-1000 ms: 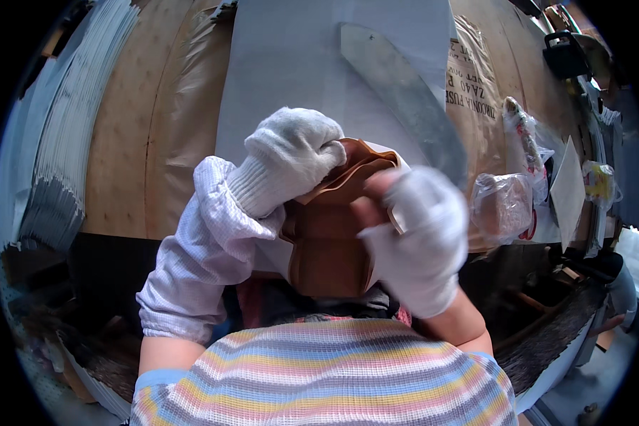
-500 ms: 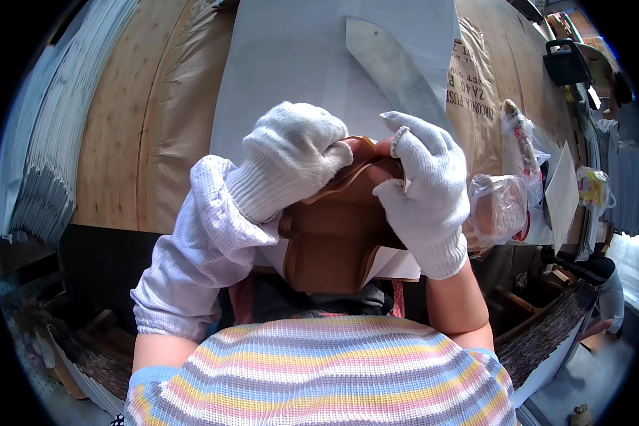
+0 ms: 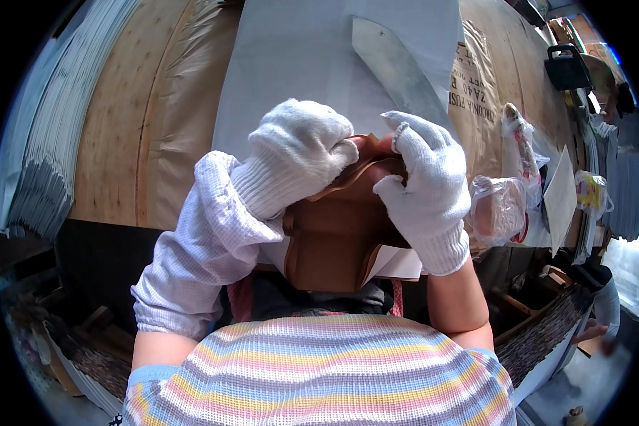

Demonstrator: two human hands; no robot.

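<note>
A brown, shaped piece of cardboard or thick paper (image 3: 330,241) with curved, layered edges hangs over the near edge of the worktable, close to my body. My left hand (image 3: 302,149), in a white knit glove with a pale checked sleeve cover, pinches its upper edge with curled fingers. On the other side, my right hand (image 3: 429,188), in a white glove that leaves some fingertips bare, grips the same edge between thumb and fingers. The brown layers bunch up between both hands, and their folds hide part of the grip. Beyond the hands, a grey curved flat template (image 3: 397,67) lies on pale sheets (image 3: 284,64).
Stacked thin sheets (image 3: 57,121) stand at the far left beside wooden boards (image 3: 113,142). To the right are brown wrapping paper (image 3: 476,92), a plastic-bagged item (image 3: 498,206) and a dark case (image 3: 568,67). Another person's arm (image 3: 609,99) shows at the far right.
My left hand has shifted slightly right, still pinching the brown edge; my right hand keeps nearly the same hold. At the far right, the other person has moved and an arm shows.
</note>
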